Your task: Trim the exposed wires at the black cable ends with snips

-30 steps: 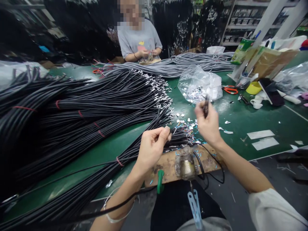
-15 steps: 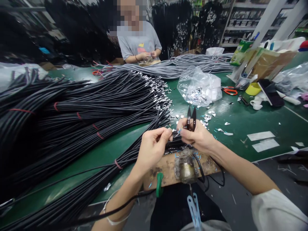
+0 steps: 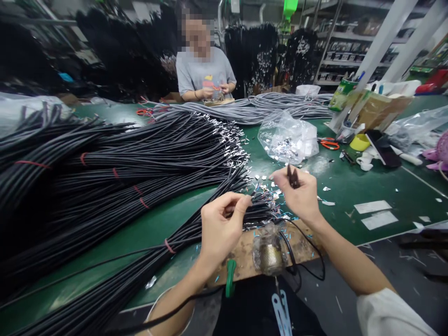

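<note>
My left hand (image 3: 224, 224) is closed, thumb and forefinger pinching a black cable (image 3: 196, 298) close to its end. Thin stripped wires (image 3: 257, 188) stick out just past those fingertips. Up and to the right, my right hand (image 3: 299, 193) is wrapped round small dark snips (image 3: 293, 177), whose blades point up and away. A gap separates the two hands. Below them a round metal device (image 3: 271, 252) sits on a wooden board (image 3: 241, 256). A bundle of black cables (image 3: 261, 212) with frayed ends lies behind the left fingers.
Piles of black cables (image 3: 157, 158) fill the left. Behind are grey cables (image 3: 280, 105) and a clear bag (image 3: 289, 137) of scraps. Orange-handled scissors (image 3: 329, 143) and a phone (image 3: 383, 148) lie at the right. Across the table a person (image 3: 206, 74) handles something small.
My right hand has drawn away from the left, up and to the right, with the snips. The stripped wires now show between the hands. The view has tilted up slightly.
</note>
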`<action>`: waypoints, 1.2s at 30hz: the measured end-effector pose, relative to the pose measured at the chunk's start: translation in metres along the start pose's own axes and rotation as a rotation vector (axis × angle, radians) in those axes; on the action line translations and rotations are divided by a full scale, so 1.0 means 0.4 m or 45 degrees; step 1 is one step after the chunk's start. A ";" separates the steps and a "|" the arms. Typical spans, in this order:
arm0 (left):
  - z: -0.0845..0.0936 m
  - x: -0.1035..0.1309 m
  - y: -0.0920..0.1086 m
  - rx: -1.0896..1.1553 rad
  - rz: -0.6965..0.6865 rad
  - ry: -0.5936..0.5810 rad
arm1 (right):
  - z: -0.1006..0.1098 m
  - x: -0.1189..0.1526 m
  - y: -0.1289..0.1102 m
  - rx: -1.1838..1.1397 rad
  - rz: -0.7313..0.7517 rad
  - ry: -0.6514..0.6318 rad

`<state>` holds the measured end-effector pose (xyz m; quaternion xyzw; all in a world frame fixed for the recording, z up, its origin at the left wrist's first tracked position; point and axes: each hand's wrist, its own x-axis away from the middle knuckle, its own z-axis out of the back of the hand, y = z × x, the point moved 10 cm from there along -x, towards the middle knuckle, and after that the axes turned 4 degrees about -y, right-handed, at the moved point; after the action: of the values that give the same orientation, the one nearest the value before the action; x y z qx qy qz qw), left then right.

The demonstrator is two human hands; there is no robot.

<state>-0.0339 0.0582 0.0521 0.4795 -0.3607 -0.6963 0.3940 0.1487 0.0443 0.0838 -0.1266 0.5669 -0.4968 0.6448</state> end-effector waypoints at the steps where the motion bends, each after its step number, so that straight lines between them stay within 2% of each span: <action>1: 0.006 0.001 0.004 -0.005 -0.026 0.046 | -0.015 0.007 -0.021 0.015 0.054 -0.049; 3: 0.014 0.005 0.012 -0.015 -0.077 0.109 | -0.035 0.023 -0.057 0.018 0.144 -0.107; 6: 0.012 0.010 0.021 -0.038 -0.133 0.130 | -0.045 0.036 -0.079 -0.009 0.215 -0.137; 15: 0.014 0.019 0.050 -0.205 -0.292 0.198 | -0.048 0.041 -0.071 0.023 0.217 -0.141; 29: 0.012 0.017 0.047 -0.171 -0.293 0.160 | -0.046 0.052 -0.081 0.058 0.306 -0.134; 32: 0.007 0.017 0.050 -0.164 -0.304 0.148 | -0.054 0.044 -0.051 -0.058 0.113 -0.146; 36: 0.000 0.011 0.034 -0.133 -0.238 0.111 | -0.122 0.056 0.046 -0.684 -0.486 -0.330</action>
<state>-0.0321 0.0484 0.0625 0.5198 -0.2602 -0.7262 0.3671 0.1131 0.0551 0.0409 -0.4572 0.5569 -0.4214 0.5507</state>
